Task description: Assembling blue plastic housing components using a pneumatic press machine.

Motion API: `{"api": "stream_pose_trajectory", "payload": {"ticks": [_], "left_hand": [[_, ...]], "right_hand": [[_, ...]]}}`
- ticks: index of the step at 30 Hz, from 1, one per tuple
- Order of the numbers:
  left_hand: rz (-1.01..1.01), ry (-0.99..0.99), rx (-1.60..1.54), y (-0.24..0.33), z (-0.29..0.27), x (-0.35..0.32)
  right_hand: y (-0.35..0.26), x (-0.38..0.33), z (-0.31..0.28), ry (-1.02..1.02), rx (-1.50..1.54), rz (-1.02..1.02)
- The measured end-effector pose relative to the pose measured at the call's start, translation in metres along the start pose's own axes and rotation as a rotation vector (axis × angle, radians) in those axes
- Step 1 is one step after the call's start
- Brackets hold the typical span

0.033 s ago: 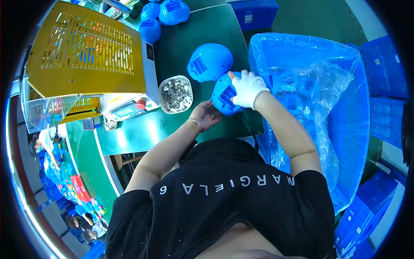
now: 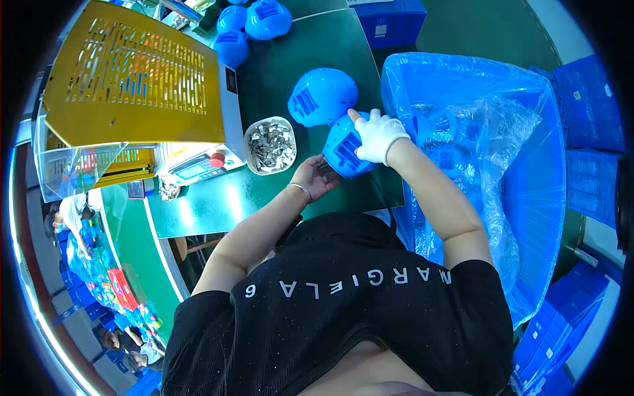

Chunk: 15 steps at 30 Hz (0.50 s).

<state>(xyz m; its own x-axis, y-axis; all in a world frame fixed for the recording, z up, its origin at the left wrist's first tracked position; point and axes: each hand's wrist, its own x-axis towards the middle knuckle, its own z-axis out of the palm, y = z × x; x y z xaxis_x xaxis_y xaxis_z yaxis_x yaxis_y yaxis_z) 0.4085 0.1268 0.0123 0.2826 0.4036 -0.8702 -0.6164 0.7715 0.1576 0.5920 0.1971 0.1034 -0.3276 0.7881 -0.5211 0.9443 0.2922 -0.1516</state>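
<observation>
Bordering the table's edge [image 2: 398, 191], the right grip [image 2: 379, 137] holds a shell [image 2: 343, 146].

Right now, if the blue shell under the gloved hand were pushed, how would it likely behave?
The blue shell looks like moulded plastic with crisp recessed slots, so it would probably stay stiff. Its glossy surface may be somewhat slippery under the right hand. Its rounded outline suggests it could rock.
</observation>
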Motion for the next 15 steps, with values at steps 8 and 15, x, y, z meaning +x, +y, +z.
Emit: {"api": "stream_pose_trajectory", "payload": {"ticks": [8, 15], "left_hand": [[0.036, -0.241, 0.091, 0.006, -0.033, 0.021], [0.034, -0.022, 0.217, -0.002, 0.005, 0.013]], "right_hand": [[0.032, -0.047, 0.01, 0.365, 1.343, -0.185], [0.114, -0.058, 0.032, 0.074, 2.59, -0.901]]}}
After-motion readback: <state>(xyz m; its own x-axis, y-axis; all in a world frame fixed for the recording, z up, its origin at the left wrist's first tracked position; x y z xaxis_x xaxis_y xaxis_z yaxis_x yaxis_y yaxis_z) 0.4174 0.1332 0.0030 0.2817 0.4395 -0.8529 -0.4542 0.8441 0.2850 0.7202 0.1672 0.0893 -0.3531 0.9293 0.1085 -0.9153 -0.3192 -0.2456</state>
